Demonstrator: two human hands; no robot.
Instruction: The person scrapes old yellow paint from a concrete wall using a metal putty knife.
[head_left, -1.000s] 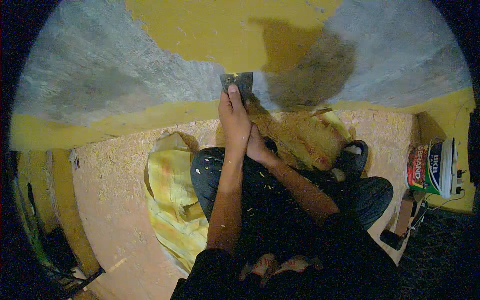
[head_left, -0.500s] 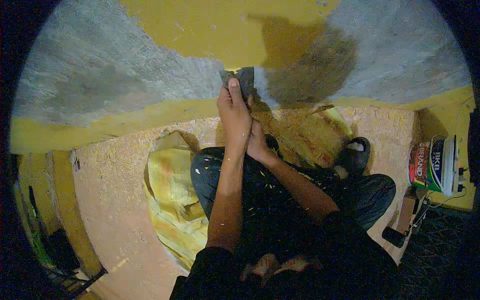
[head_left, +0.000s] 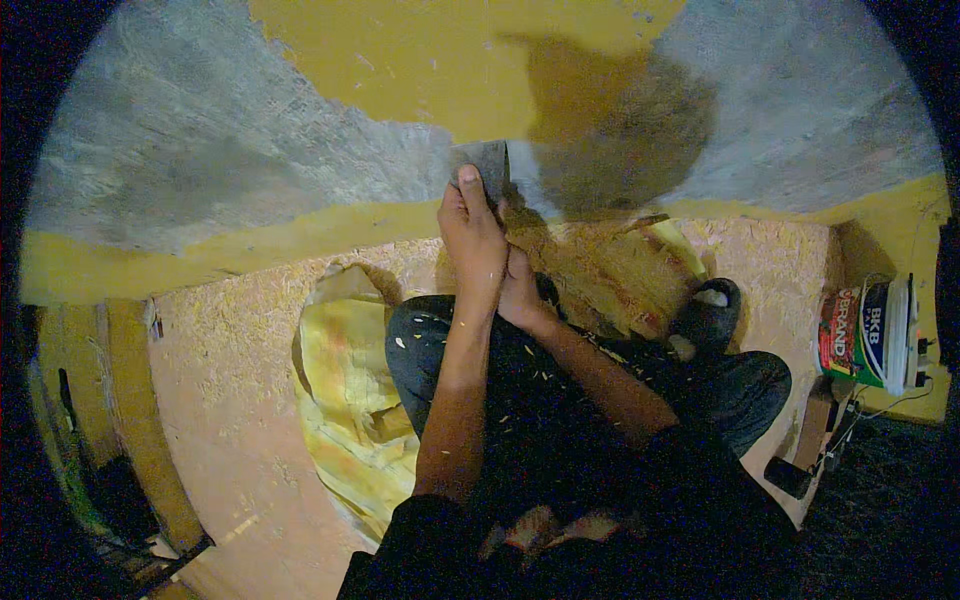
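Note:
A dark, wide-bladed paint scraper (head_left: pixel 490 160) is held against the wall, just below the lower edge of a yellow paint patch (head_left: pixel 430 70). My left hand (head_left: pixel 472 235) is closed round it, thumb pressed along the blade. Its handle is hidden by my hands. Close behind and below, my right hand (head_left: pixel 518 292) is closed beside my left wrist; its fingers are mostly hidden, so what they grip cannot be made out. Bare grey wall (head_left: pixel 330 150) surrounds the yellow patch.
Paint flakes cover the pinkish floor (head_left: pixel 230 400) and my dark trousers. A yellowish sheet (head_left: pixel 350 350) lies left of my knee. Beyond my sandalled foot (head_left: pixel 710 310), at the right, stand a paint bucket (head_left: pixel 870 335), a brown block (head_left: pixel 817 415) and cables.
The scraper blade has drawn down slightly from the paint edge and turned a little. Yellow bits seen at its tip are gone. Both hands stay together.

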